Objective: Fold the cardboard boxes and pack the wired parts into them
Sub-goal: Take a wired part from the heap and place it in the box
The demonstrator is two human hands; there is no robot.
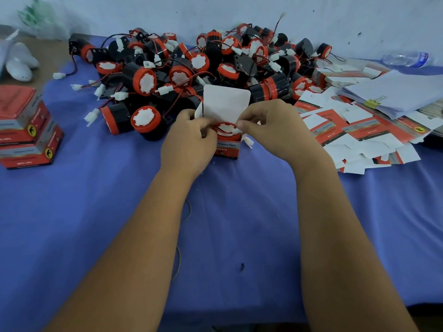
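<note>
Two hands at small red printed cardboard box (226, 149) on blue cloth: left hand (189, 142) clasping its side to steady, right hand (271, 130) pinching in wire of red-and-black round wired part (225, 128) seated inside, white lid flap (225, 104) upright.

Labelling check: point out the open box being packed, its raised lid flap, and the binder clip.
open box (226, 147), head view, on its printed red front wall.
lid flap (226, 104), head view, middle of the white inner face.
binder clip (374, 103), head view, on its yellow body.
</note>
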